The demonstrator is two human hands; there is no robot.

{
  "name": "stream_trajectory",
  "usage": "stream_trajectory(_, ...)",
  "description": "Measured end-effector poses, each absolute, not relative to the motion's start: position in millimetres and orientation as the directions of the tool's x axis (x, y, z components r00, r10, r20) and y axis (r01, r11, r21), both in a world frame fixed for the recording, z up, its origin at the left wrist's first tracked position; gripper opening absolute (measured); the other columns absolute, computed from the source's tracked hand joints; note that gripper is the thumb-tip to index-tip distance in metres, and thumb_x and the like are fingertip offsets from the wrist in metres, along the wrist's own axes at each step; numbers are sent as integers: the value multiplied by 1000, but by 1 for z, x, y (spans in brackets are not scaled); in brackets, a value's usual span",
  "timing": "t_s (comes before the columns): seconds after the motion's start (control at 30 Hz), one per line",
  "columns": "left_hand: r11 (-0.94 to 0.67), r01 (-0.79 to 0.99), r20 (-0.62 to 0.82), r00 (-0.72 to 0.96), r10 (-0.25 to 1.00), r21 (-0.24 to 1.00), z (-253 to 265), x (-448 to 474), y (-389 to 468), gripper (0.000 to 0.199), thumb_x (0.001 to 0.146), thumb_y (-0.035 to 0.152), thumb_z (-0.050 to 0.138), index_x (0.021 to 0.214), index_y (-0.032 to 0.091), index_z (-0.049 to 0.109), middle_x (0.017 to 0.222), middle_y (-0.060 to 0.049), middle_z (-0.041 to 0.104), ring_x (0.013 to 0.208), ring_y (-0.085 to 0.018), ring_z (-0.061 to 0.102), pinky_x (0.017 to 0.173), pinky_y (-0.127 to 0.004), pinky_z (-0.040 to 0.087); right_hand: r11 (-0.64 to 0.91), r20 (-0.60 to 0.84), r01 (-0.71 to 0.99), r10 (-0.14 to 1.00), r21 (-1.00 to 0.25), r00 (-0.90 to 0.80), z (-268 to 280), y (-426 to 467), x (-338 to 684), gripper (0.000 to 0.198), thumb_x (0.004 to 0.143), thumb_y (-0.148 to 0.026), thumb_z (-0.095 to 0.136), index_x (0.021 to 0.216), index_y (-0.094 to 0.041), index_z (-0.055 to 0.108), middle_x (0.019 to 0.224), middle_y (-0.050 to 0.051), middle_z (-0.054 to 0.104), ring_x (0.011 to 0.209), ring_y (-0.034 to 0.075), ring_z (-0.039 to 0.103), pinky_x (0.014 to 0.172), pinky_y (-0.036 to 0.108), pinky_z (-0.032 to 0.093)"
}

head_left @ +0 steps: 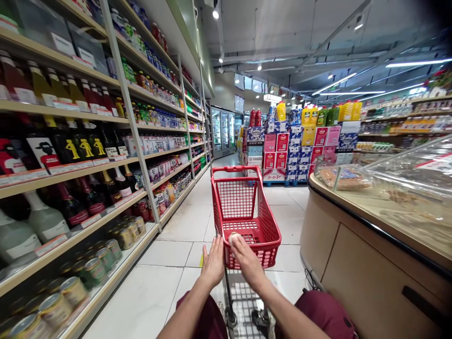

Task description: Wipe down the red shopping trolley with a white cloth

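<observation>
A red shopping cart [271, 221] with a lattice basket stands right in front of me, its handle bar at the far end. My left hand [213, 261] lies against the basket's near left corner, fingers straight and together, holding nothing. At the near rim is my right hand [247, 259], its fingers pressing a small off-white wad [233, 238] against the basket. Whether the wad is cloth or tissue I cannot make out. Below the basket, the cart's lower wire frame and wheels [231, 318] show between my knees.
Shelves [141, 155] of bottles and cans run along the left. On the right stands a curved counter [339, 249] with a clear cover and packaged food. Stacked drink cartons [278, 155] stand beyond the cart, with fridges [222, 129] behind. A black cable [310, 281] lies by the counter's base.
</observation>
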State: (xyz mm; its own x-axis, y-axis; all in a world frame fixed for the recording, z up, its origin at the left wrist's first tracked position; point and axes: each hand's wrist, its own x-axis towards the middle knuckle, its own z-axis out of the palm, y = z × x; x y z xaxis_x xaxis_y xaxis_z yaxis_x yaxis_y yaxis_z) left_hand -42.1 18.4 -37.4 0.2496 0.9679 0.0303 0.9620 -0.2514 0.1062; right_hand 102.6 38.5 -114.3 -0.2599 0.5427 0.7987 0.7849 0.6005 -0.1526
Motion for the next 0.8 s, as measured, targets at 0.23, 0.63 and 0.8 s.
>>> stream_trajectory(0.23, -200, 967, 50, 194, 980, 157, -47, -37, 14, 83, 58, -1, 31, 136, 7, 4, 144, -7, 3, 132, -16, 1, 105, -49, 4, 414, 874, 878, 487, -239, 9, -123, 21, 168, 53, 84, -4, 29, 133, -24, 27, 139, 2, 28, 129, 18, 19, 104, 40, 30)
stream_trajectory(0.63, -241, 966, 194, 220, 956, 91, -97, -31, -7, 83, 56, -2, 33, 135, 8, 14, 143, -10, 15, 132, -19, 9, 106, -48, 10, 665, 790, 737, 514, -121, -334, -173, -12, 131, 44, 86, -7, 30, 123, -24, 44, 123, 3, 51, 121, 14, 36, 94, 30, 43)
stream_trajectory(0.8, -294, 950, 415, 227, 881, 105, -103, -19, -14, 84, 59, -2, 33, 137, 10, 3, 143, -10, 15, 131, -19, 9, 105, -49, 13, 634, 819, 740, 534, -223, -210, -158, -11, 145, 46, 84, -6, 33, 128, -21, 38, 132, 7, 41, 126, 20, 25, 101, 43, 33)
